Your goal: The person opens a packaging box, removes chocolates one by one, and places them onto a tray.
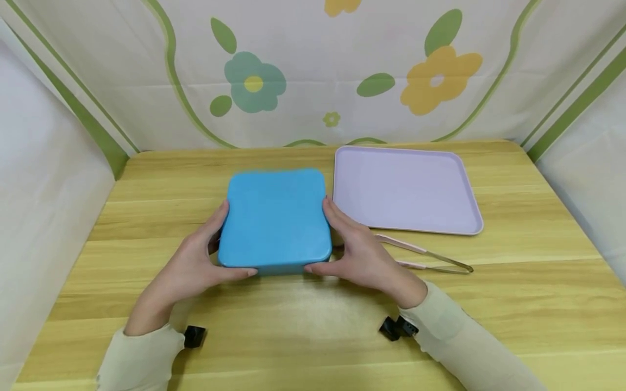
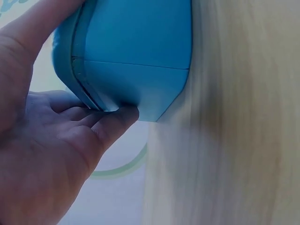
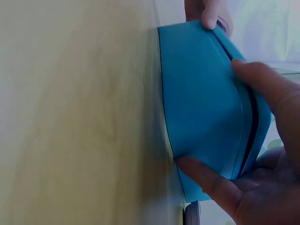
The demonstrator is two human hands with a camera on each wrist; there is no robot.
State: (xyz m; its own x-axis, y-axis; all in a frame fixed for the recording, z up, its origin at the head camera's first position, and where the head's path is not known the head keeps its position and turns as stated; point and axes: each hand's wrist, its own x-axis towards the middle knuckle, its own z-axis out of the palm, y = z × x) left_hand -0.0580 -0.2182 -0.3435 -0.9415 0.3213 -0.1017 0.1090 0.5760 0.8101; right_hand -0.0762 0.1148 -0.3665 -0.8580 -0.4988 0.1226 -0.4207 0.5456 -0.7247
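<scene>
A blue box (image 3: 201, 93) with rounded corners stands on the table, its flat blue lid (image 1: 276, 217) facing up. In the right wrist view a dark gap shows between lid and box along the near side, so the lid sits slightly raised there. My left hand (image 1: 195, 260) grips the lid's left near corner, thumb along the front edge and fingers at the left side. At the right near corner, my right hand (image 1: 359, 250) holds the lid the same way. One right finger (image 3: 211, 183) touches the box's side wall lower down. The box's contents are hidden.
A lilac tray (image 1: 406, 190) lies behind and right of the box. Tongs (image 1: 425, 252) with pink handles and metal ends lie in front of it, partly covered by my right hand. A floral cloth (image 1: 313, 76) hangs at the wooden table's (image 1: 293, 336) back edge.
</scene>
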